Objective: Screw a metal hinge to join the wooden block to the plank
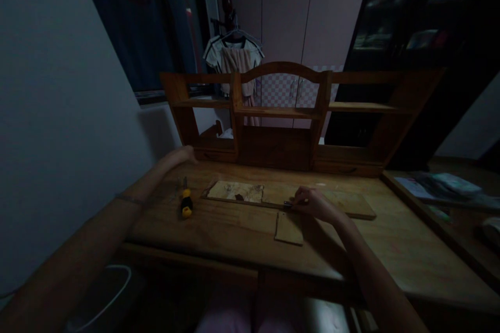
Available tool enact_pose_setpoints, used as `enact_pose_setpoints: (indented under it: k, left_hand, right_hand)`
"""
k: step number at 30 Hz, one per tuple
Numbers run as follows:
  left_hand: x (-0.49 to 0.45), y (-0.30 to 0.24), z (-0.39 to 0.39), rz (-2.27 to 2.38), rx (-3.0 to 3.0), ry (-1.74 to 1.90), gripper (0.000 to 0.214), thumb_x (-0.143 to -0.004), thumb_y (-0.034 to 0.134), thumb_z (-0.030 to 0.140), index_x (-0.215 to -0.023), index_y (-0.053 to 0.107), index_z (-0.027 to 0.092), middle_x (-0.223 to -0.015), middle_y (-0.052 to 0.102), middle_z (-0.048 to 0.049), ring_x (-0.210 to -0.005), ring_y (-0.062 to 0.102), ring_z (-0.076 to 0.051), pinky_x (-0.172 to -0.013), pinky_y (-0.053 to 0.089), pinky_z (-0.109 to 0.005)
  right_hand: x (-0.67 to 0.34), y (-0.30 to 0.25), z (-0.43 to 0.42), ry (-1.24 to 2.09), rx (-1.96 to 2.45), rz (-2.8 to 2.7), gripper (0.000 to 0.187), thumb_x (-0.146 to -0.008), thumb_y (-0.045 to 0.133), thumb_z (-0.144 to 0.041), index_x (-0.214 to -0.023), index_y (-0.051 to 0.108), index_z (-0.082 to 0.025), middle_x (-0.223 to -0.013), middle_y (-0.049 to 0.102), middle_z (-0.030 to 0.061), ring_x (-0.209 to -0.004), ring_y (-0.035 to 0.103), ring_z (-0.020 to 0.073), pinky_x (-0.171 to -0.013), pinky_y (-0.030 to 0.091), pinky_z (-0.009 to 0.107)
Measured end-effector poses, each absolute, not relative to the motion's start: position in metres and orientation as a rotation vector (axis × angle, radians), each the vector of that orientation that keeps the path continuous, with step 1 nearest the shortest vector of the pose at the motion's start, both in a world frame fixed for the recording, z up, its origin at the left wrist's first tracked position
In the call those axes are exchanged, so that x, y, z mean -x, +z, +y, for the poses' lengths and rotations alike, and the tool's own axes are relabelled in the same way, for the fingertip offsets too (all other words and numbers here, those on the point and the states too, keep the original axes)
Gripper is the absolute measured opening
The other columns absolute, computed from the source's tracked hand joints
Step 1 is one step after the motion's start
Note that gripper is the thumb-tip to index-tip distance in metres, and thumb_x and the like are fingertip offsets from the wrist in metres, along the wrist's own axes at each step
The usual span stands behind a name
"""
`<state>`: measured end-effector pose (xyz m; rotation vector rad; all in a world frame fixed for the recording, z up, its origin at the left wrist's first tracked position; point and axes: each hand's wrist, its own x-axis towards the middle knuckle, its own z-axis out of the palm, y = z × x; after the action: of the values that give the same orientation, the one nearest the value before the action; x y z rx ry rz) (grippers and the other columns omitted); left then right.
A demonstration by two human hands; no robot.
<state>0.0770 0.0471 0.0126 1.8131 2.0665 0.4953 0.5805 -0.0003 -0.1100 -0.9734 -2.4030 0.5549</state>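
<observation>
My right hand (312,203) rests on a long wooden board (336,204) lying across the desk, its fingers pinched on a small dark thing I cannot make out. A small wooden piece (289,228) lies just in front of that hand. My left hand (183,154) reaches to the far left of the desk, near the base of the wooden shelf unit (277,114); its fingers are too dark to read. A yellow and black screwdriver (186,203) lies between the two arms.
The wooden desk (234,229) meets a white wall on the left. A side table (449,203) with papers stands at the right. Clothes on a hanger (234,57) hang behind the shelf. A white cable (113,291) loops below the desk edge.
</observation>
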Motion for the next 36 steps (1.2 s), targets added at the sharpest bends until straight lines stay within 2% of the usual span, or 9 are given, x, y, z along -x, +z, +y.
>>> enact_pose_setpoints:
  k: [1,3,5,7,9,11,17,30,36]
  left_hand:
    - [-0.096,0.016,0.055,2.019,-1.832,0.469,0.012,-0.066,0.072,0.012,-0.063,0.062,0.007,-0.052,0.052,-0.0011,-0.052,0.047,-0.013,-0.053,0.033,-0.02]
    - [-0.148,0.012,0.065,1.807,-1.93,0.484,0.015,-0.071,0.072,0.021,-0.079,0.067,0.009,-0.068,0.062,-0.0026,-0.065,0.056,-0.014,-0.06,0.039,-0.019]
    - [-0.21,-0.005,0.063,1.204,-2.029,0.633,0.025,-0.078,0.069,0.029,-0.093,0.065,0.009,-0.081,0.065,-0.0057,-0.075,0.061,-0.016,-0.07,0.045,-0.023]
    - [-0.267,-0.032,0.053,0.812,-1.926,0.724,0.033,-0.078,0.072,0.036,-0.093,0.059,0.009,-0.083,0.064,-0.007,-0.076,0.062,-0.017,-0.074,0.048,-0.027]
    - [-0.309,-0.061,0.04,0.647,-1.862,0.711,0.035,-0.079,0.072,0.037,-0.095,0.058,0.009,-0.086,0.064,-0.008,-0.077,0.062,-0.017,-0.074,0.049,-0.028]
    - [-0.333,-0.085,0.031,0.624,-1.867,0.68,0.033,-0.082,0.07,0.034,-0.099,0.059,0.008,-0.093,0.064,-0.0091,-0.082,0.061,-0.016,-0.073,0.048,-0.026]
    - [-0.34,-0.118,0.031,0.617,-1.913,0.724,0.022,-0.082,0.066,0.025,-0.095,0.062,0.009,-0.089,0.064,-0.006,-0.079,0.058,-0.012,-0.074,0.046,-0.023]
    - [-0.336,-0.121,0.023,0.708,-2.011,0.709,0.021,-0.08,0.065,0.024,-0.095,0.066,0.01,-0.087,0.064,-0.0044,-0.077,0.058,-0.013,-0.07,0.045,-0.022]
    - [-0.336,-0.125,0.027,0.622,-2.092,0.796,0.016,-0.08,0.064,0.021,-0.092,0.067,0.011,-0.09,0.062,-0.0044,-0.08,0.059,-0.013,-0.073,0.046,-0.022]
  right_hand:
    - [-0.58,-0.109,-0.001,0.558,0.977,-2.4,0.01,-0.086,0.069,-0.03,-0.083,0.076,-0.023,-0.091,0.061,0.0009,-0.077,0.058,0.0104,-0.067,0.042,0.021]
    - [-0.579,-0.108,-0.003,0.566,0.986,-2.389,0.01,-0.086,0.069,-0.03,-0.083,0.076,-0.023,-0.091,0.061,0.001,-0.077,0.059,0.0103,-0.069,0.043,0.021]
    - [-0.578,-0.107,-0.004,0.582,0.996,-2.377,0.01,-0.086,0.069,-0.029,-0.084,0.076,-0.023,-0.092,0.061,0.0014,-0.077,0.059,0.01,-0.069,0.044,0.02]
    - [-0.577,-0.106,-0.006,0.599,1.005,-2.37,0.008,-0.086,0.07,-0.027,-0.085,0.077,-0.023,-0.093,0.061,0.0018,-0.076,0.059,0.0095,-0.068,0.044,0.019]
    - [-0.577,-0.104,-0.007,0.599,1.011,-2.37,0.007,-0.084,0.071,-0.025,-0.085,0.077,-0.022,-0.094,0.061,0.002,-0.077,0.059,0.0095,-0.068,0.044,0.019]
    - [-0.576,-0.102,-0.01,0.587,1.017,-2.371,0.006,-0.084,0.071,-0.024,-0.086,0.077,-0.022,-0.095,0.061,0.0021,-0.079,0.058,0.0101,-0.07,0.043,0.02]
    - [-0.574,-0.095,-0.018,0.574,1.022,-2.389,0.009,-0.087,0.068,-0.028,-0.09,0.077,-0.024,-0.093,0.061,0.001,-0.077,0.058,0.0094,-0.068,0.041,0.02]
    - [-0.574,-0.093,-0.019,0.545,1.055,-2.404,0.008,-0.088,0.068,-0.025,-0.088,0.076,-0.022,-0.094,0.06,0.0016,-0.077,0.059,0.0092,-0.069,0.043,0.022]
    - [-0.577,-0.087,-0.021,0.613,1.033,-2.261,0.019,-0.093,0.062,-0.034,-0.101,0.074,-0.021,-0.099,0.062,0.0038,-0.079,0.06,0.01,-0.067,0.047,0.02]
